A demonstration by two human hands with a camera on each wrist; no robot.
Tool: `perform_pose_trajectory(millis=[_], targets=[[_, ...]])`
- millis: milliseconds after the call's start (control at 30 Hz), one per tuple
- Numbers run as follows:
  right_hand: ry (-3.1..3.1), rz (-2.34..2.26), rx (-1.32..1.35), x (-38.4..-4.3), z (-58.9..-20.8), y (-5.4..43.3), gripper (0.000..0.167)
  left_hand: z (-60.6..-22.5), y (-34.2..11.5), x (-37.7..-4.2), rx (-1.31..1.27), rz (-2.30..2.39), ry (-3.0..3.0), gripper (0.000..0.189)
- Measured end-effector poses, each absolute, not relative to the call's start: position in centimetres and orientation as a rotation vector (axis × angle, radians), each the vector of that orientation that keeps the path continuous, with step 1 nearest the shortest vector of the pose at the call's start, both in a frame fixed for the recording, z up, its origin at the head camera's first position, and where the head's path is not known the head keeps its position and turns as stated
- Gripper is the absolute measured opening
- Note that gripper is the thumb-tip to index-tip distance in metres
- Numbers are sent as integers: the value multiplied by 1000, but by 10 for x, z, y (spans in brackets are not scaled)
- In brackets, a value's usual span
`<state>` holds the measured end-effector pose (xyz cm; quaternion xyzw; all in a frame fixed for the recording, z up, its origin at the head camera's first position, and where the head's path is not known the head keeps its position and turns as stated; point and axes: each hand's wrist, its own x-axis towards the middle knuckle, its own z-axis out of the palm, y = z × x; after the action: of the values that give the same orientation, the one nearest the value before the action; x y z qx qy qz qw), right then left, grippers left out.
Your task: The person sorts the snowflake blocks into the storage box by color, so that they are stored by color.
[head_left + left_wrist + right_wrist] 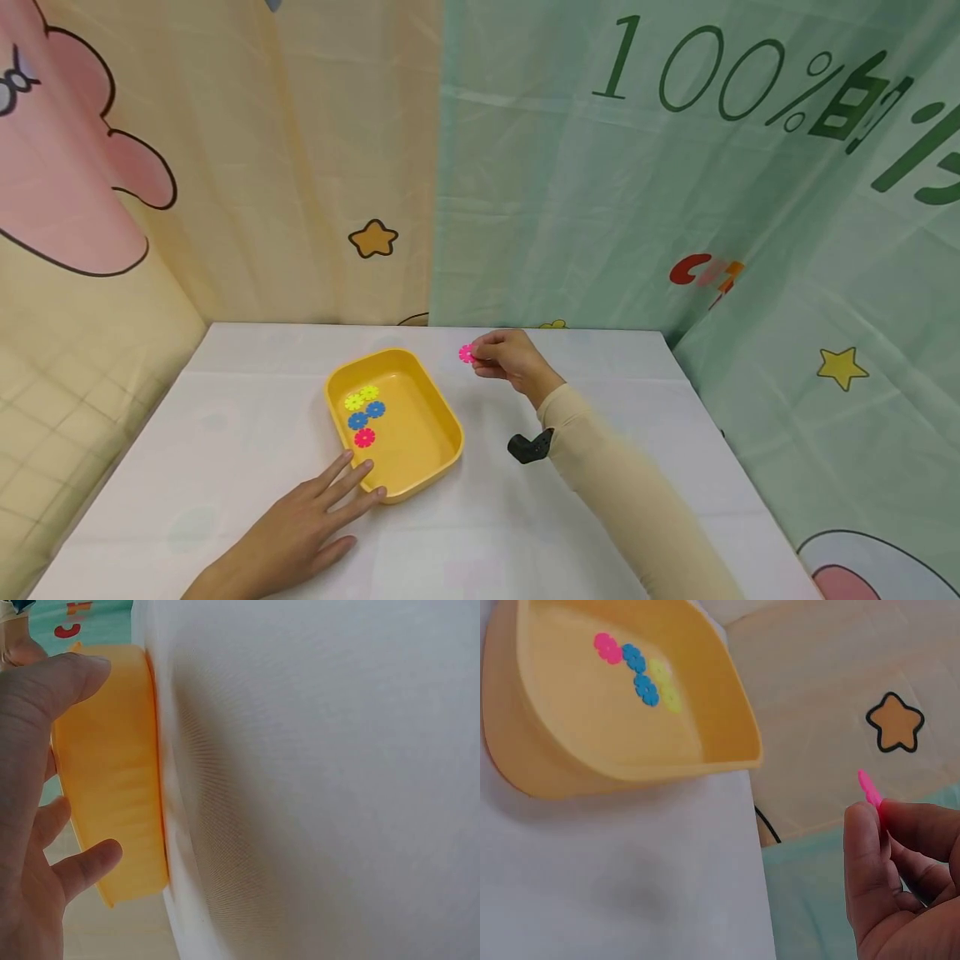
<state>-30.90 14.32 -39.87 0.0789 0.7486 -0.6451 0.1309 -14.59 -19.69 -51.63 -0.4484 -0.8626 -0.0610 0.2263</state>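
Note:
My right hand (pixel 512 360) pinches a pink flower-shaped plastic disc (pixel 466 353) between thumb and fingertips, above the table beyond the tray's right side. In the right wrist view the same disc (pixel 868 787) shows edge-on. A yellow tray (pixel 420 479) lies at an angle on the table. Inside it, along the left, are two yellow-green discs (pixel 353 402), two blue discs (pixel 357 421) and one pink disc (pixel 364 437). My left hand (pixel 300 521) has its fingers spread, fingertips at the tray's near-left rim; the left wrist view shows them against the tray's outer wall (pixel 120 765).
The tray stands on a white-covered table (pixel 480 542). Behind it hangs a printed curtain (pixel 540 208), beige on the left and green on the right, close to the table's back edge. A black wrist device (pixel 530 447) sits on my right sleeve (pixel 622 483).

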Motion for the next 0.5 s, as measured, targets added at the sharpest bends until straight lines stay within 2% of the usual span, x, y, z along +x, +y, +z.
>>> perform_pose_trajectory(millis=[67, 500], targets=[[2169, -1861, 224, -309, -401, 134, 13, -517, -197, -146, -1234, -158, -2388, 81], [2155, -1767, 193, -296, -420, 76, 7, -518, -196, -145, -1230, -146, -2412, 86]])
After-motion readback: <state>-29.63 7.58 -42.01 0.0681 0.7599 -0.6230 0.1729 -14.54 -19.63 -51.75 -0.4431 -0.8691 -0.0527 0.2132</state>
